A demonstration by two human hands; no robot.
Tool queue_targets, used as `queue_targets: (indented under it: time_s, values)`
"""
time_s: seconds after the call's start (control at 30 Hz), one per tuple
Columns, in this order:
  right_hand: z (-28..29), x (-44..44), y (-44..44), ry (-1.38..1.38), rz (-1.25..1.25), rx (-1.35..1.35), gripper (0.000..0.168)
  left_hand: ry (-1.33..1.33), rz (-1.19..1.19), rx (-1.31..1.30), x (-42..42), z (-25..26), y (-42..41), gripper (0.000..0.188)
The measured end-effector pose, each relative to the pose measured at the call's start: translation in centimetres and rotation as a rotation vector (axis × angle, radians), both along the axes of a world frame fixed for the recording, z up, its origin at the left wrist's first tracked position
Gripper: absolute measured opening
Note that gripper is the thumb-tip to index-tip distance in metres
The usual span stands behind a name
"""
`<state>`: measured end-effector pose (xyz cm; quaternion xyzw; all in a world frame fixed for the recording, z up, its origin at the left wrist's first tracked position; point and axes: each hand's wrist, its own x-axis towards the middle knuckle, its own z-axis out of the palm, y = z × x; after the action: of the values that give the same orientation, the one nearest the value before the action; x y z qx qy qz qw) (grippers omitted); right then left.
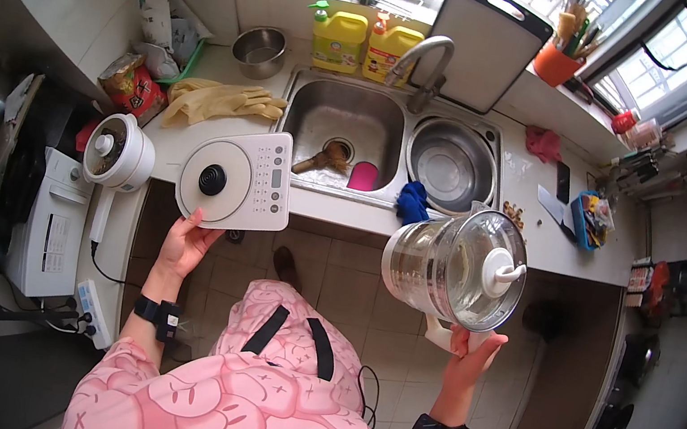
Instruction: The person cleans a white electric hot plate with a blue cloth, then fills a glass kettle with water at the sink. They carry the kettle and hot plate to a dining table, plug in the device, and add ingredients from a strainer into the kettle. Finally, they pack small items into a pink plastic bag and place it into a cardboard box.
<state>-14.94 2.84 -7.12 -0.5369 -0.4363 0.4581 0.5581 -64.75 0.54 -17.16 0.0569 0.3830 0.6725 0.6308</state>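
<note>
My left hand [188, 245] grips the near edge of a white electric kettle base [264, 191], which has a round plate, a black central connector and a button panel. The base is over the counter's front edge, left of the sink. On the right, my right hand [471, 353] is closed round the white handle of a glass kettle [427, 263]. Its glass lid with a white knob is on, and clear liquid seems to be inside. The kettle is apart from its base, in front of the counter's edge. A blue cloth [412, 203] lies just behind the kettle.
A double steel sink [348, 106] holds a brush [325, 158], a pink item and a steel basin [454, 165]. Left are rubber gloves [219, 104], a steel pot [259, 52] and a white electric pot [120, 151]. A knife [555, 209] lies right; a power strip [94, 314] sits lower left.
</note>
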Motion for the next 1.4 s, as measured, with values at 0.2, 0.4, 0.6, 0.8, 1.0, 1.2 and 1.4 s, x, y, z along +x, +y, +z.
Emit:
queue_targets:
  time_s: [0.2,0.4,0.6,0.8,1.0,1.2,1.4]
  values:
    - [1.0,10.4,-11.4,-0.036,-0.250,0.009,0.075,-0.333,-0.101,0.158,2.3,2.3,1.1,0.038]
    - [-0.5,19.6,-22.7,-0.006,-0.447,0.018,0.075,-0.552,-0.195,0.281,5.3,5.5,1.7,0.043]
    - [-0.7,24.1,-29.0,0.051,-0.712,-0.018,0.073,-0.512,-0.266,0.259,11.1,5.0,0.1,0.041]
    - [1.0,27.8,-33.6,0.207,-0.798,-0.037,0.078,0.117,-0.428,0.088,23.5,8.5,-1.9,0.037]
    - [3.5,30.1,-36.2,0.213,-0.960,0.075,0.072,0.422,-0.866,0.068,35.9,9.6,0.3,0.032]
    - [6.8,32.4,-38.7,0.187,-1.318,0.128,0.078,0.396,-1.318,0.148,53.1,8.6,5.1,0.025]
    - [2.9,37.2,-42.5,0.211,-1.608,0.153,0.080,0.633,-1.672,0.304,72.5,5.9,9.0,0.025]
